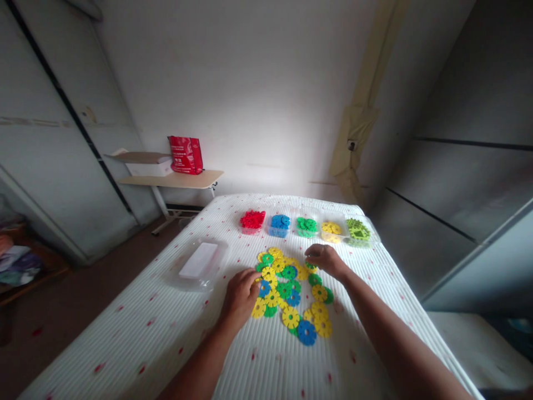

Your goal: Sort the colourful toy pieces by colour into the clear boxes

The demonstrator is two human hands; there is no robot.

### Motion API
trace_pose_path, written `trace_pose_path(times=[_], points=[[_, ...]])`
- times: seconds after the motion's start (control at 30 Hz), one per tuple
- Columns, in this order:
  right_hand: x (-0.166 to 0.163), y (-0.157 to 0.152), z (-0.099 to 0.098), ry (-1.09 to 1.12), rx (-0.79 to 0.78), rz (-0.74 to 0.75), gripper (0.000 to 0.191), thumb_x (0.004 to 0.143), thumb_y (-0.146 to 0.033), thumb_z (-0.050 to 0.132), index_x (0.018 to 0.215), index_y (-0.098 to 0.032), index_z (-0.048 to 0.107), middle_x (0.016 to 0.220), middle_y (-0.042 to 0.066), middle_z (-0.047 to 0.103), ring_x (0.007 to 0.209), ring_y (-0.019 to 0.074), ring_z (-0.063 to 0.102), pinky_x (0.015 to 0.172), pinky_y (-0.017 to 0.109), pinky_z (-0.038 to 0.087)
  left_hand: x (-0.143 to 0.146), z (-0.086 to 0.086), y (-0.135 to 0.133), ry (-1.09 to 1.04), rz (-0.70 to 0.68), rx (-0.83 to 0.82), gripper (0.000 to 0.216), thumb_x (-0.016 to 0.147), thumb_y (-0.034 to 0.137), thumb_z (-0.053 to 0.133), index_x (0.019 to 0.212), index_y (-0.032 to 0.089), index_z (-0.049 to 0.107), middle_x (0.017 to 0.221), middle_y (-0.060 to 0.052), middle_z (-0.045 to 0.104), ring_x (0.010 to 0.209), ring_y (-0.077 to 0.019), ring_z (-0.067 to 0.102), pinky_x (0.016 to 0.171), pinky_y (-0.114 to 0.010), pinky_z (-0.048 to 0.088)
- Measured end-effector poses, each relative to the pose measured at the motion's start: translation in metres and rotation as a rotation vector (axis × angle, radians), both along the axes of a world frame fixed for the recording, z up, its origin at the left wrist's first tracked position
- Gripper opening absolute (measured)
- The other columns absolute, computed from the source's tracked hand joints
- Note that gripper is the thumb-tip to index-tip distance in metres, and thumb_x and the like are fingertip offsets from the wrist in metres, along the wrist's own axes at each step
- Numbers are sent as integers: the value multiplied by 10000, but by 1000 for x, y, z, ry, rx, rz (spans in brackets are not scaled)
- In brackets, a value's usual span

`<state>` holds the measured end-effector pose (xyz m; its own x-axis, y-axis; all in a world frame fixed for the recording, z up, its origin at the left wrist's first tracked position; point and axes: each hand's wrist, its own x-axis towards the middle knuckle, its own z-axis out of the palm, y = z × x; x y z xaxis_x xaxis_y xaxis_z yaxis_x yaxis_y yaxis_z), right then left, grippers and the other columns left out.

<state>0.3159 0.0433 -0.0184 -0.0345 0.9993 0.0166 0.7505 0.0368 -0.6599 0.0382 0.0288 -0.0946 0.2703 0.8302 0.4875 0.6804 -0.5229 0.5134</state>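
Note:
A heap of flat flower-shaped plastic discs (291, 291), yellow, green and blue, lies on a white ribbed cloth with red specks (266, 355). My left hand (240, 294) rests at the heap's left edge, fingers curled onto a yellow and a blue disc. My right hand (325, 258) sits at the heap's far right edge, fingers bent down on the discs; what it pinches is hidden. Behind the heap stand small clear tubs in a row: red discs (252, 220), blue (280, 224), green (307, 225), yellow (331, 229), light green (358, 231).
A clear plastic box with a white lid (199, 262) lies left of the heap. A side table (175, 179) with a red bag (185, 154) and an open carton (144, 162) stands by the far wall. Dark cabinet doors line the right.

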Motion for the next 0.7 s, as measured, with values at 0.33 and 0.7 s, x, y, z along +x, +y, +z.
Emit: trace_pose_path(times=[0.33,0.7], points=[[10,-31,-19,-354,-50,31,239,654,-210,607,883,-179,666,867,48,683,781,166,606,672,232,410,0,1,1,16,-11,7,282,788,173,443,979,187,650,1048,-73,652,995,-208,585,913,-390,465],[10,-24,-17,-303,-111,2,214,569,-212,673,781,-183,686,791,22,686,744,171,605,577,221,389,0,-2,2,10,-4,2,273,797,197,444,979,194,647,1055,-70,648,1007,-207,582,924,-389,456]])
